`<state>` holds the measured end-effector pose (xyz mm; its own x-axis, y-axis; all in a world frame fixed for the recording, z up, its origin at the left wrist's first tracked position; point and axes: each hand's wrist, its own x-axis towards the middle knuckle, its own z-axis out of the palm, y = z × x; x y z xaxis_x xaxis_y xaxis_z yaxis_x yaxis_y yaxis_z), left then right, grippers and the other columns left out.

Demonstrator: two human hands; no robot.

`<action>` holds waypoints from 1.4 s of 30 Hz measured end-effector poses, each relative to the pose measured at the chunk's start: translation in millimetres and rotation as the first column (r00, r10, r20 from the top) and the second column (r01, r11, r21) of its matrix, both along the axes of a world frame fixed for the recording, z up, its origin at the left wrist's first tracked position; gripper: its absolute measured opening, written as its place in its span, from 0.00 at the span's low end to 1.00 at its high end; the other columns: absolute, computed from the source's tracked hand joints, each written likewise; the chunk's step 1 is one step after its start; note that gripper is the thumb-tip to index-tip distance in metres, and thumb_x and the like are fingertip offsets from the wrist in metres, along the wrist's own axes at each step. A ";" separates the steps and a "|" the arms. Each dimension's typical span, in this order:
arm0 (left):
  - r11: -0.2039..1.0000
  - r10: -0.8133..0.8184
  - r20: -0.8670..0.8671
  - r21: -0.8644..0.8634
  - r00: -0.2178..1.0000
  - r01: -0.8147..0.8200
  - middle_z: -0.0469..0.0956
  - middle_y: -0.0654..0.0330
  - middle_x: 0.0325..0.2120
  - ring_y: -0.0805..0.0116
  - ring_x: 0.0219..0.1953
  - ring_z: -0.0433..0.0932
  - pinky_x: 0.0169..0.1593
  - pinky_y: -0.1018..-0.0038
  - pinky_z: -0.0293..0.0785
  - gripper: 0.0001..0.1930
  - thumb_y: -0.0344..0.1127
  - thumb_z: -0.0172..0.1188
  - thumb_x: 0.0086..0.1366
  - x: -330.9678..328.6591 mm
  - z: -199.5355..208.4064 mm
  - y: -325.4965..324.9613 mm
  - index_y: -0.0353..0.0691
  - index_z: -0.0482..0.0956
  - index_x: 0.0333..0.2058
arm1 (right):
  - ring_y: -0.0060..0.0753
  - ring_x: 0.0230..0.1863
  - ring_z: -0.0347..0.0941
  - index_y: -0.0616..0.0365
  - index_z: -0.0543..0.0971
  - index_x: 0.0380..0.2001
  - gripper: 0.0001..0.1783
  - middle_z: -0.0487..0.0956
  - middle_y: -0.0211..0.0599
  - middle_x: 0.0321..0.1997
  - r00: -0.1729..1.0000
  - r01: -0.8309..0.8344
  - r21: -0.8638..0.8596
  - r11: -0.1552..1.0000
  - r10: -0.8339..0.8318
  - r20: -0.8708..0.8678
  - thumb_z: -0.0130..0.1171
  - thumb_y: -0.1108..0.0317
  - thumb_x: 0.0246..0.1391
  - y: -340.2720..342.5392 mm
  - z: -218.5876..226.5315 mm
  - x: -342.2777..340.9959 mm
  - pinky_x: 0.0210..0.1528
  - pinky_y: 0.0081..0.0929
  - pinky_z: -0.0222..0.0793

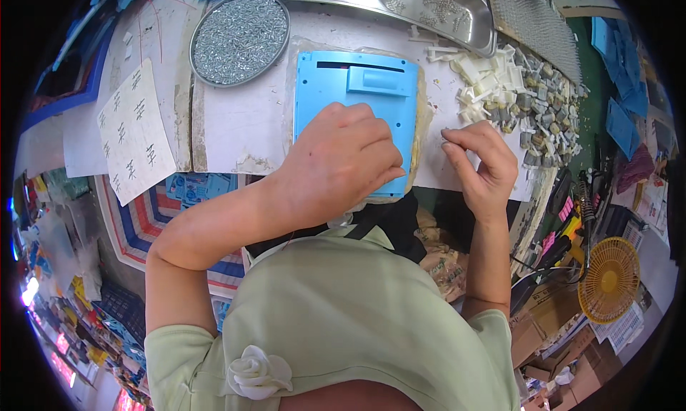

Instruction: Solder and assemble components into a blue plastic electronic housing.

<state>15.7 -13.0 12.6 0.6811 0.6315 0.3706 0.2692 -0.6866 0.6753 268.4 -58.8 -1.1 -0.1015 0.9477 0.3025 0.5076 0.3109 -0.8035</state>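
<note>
A light blue plastic housing [334,89] with a slot and a raised block lies flat on the worktable, over a padded pad with a yellowish edge. My left hand [344,161] rests across its lower half, fingers curled in; whatever they grip is hidden beneath them. Just right of the housing, my right hand [484,161] is raised with thumb and forefinger pinched close together. Something tiny may sit between those fingertips, too small to name. Farther right lie white plastic parts [480,78] and a heap of small grey motor-like pieces [554,118].
A round tray of screws [241,39] stands at the back left, beside a steel compartment tray [480,26] holding small metal parts. Handwritten paper [136,136] overhangs the table's left edge. Below it sits a striped bag [128,218] with blue parts. A yellow fan [608,280] is at right.
</note>
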 end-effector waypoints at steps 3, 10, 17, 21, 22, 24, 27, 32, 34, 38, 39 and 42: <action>0.997 0.002 -0.093 0.073 0.996 0.005 0.74 0.66 0.30 0.63 0.34 0.73 0.41 0.64 0.66 0.10 0.33 0.74 0.50 4.2 -1.2 -0.6 0.45 0.81 0.30 | 0.28 0.29 0.75 0.62 0.86 0.35 0.11 0.82 0.36 0.30 0.999 0.027 -0.002 1.000 -0.027 -0.018 0.72 0.82 0.46 -5.2 -7.3 3.8 0.32 0.23 0.69; 0.983 0.049 -0.118 0.180 0.992 -0.027 0.74 0.68 0.30 0.67 0.34 0.72 0.42 0.65 0.64 0.12 0.35 0.74 0.47 -0.1 -5.8 -7.6 0.46 0.84 0.32 | 0.29 0.28 0.74 0.62 0.86 0.35 0.11 0.82 0.36 0.29 1.000 0.001 0.021 1.000 -0.002 0.008 0.71 0.82 0.46 5.0 -4.9 -0.6 0.31 0.24 0.68; 0.967 -0.028 -0.136 0.247 0.990 0.061 0.74 0.68 0.29 0.67 0.32 0.72 0.42 0.65 0.65 0.13 0.35 0.73 0.49 -1.7 -9.3 -8.1 0.45 0.83 0.34 | 0.28 0.27 0.75 0.63 0.85 0.35 0.11 0.81 0.36 0.29 0.999 -0.041 0.061 0.997 0.040 0.016 0.71 0.83 0.46 19.1 -1.1 -5.2 0.31 0.23 0.69; 0.982 -0.009 -0.113 0.189 0.994 0.030 0.73 0.67 0.29 0.66 0.32 0.71 0.42 0.65 0.65 0.12 0.34 0.74 0.48 -2.0 -7.0 -5.9 0.45 0.83 0.33 | 0.28 0.27 0.75 0.63 0.85 0.36 0.11 0.81 0.36 0.29 0.999 -0.029 0.054 0.998 0.028 0.023 0.71 0.82 0.46 16.1 2.8 -6.2 0.30 0.23 0.69; 0.986 -0.003 -0.109 0.167 0.994 0.021 0.73 0.66 0.29 0.66 0.32 0.71 0.43 0.65 0.65 0.12 0.34 0.74 0.48 -1.6 -6.8 -5.8 0.45 0.83 0.33 | 0.28 0.27 0.75 0.63 0.86 0.36 0.11 0.81 0.36 0.29 0.999 -0.028 0.054 0.998 0.026 0.027 0.71 0.82 0.46 14.7 2.7 -5.6 0.30 0.23 0.69; 0.989 0.011 -0.106 0.148 0.994 0.005 0.73 0.66 0.28 0.66 0.32 0.71 0.43 0.65 0.65 0.12 0.35 0.74 0.47 -1.1 -6.9 -6.1 0.46 0.83 0.32 | 0.28 0.28 0.75 0.64 0.85 0.36 0.11 0.81 0.36 0.30 0.999 -0.023 0.028 0.999 0.023 0.028 0.70 0.82 0.47 10.7 2.4 -4.1 0.31 0.23 0.69; 0.987 0.019 -0.102 0.159 0.995 -0.003 0.73 0.67 0.28 0.66 0.32 0.71 0.43 0.64 0.65 0.12 0.35 0.75 0.47 0.5 -5.9 -4.9 0.46 0.83 0.31 | 0.29 0.31 0.74 0.65 0.85 0.37 0.10 0.81 0.37 0.31 1.000 -0.010 -0.018 1.000 0.010 0.026 0.69 0.83 0.49 4.5 2.8 -1.5 0.34 0.23 0.67; 0.986 0.005 -0.152 0.166 0.988 0.020 0.74 0.69 0.29 0.67 0.33 0.72 0.44 0.64 0.64 0.12 0.36 0.75 0.48 -0.6 -4.1 -6.3 0.48 0.84 0.32 | 0.29 0.31 0.74 0.66 0.85 0.37 0.10 0.81 0.37 0.30 1.000 -0.001 -0.013 1.000 0.001 0.007 0.69 0.83 0.49 0.5 0.3 -1.1 0.34 0.23 0.67; 0.984 0.017 -0.145 0.177 0.989 0.009 0.75 0.69 0.29 0.67 0.33 0.72 0.44 0.63 0.64 0.13 0.36 0.76 0.48 -1.7 -4.5 -8.0 0.48 0.85 0.34 | 0.29 0.31 0.74 0.66 0.85 0.37 0.10 0.81 0.37 0.30 1.000 0.004 -0.016 1.000 -0.004 0.006 0.69 0.83 0.49 -0.2 -0.3 1.8 0.33 0.23 0.67; 0.993 0.023 -0.156 0.119 0.988 -0.004 0.76 0.67 0.31 0.66 0.35 0.73 0.47 0.62 0.65 0.16 0.38 0.77 0.48 -2.4 0.4 -7.4 0.48 0.86 0.37 | 0.29 0.31 0.75 0.66 0.85 0.38 0.11 0.82 0.38 0.31 1.000 0.015 -0.026 1.000 -0.014 0.025 0.68 0.83 0.49 1.9 1.4 3.4 0.35 0.23 0.68; 0.993 0.068 -0.118 0.107 0.991 -0.056 0.77 0.65 0.32 0.64 0.36 0.74 0.48 0.62 0.66 0.17 0.37 0.76 0.49 -6.8 3.0 -2.1 0.46 0.86 0.39 | 0.28 0.30 0.74 0.65 0.85 0.37 0.10 0.81 0.37 0.30 0.999 0.029 0.015 0.999 -0.029 0.043 0.69 0.82 0.49 4.7 2.7 4.0 0.33 0.23 0.68; 0.896 0.433 0.026 0.096 0.901 -0.433 0.80 0.61 0.36 0.60 0.43 0.77 0.51 0.61 0.66 0.13 0.39 0.73 0.54 -49.1 -2.2 45.1 0.44 0.86 0.39 | 0.26 0.27 0.73 0.64 0.85 0.36 0.08 0.82 0.34 0.30 0.989 0.143 0.166 0.976 -0.148 0.023 0.70 0.78 0.50 24.1 8.8 14.6 0.30 0.22 0.67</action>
<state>-33.4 32.1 10.4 0.3470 0.8245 0.4470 0.5529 -0.5648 0.6126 283.0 -34.7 7.7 0.0204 0.8912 0.4532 0.5843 0.3573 -0.7287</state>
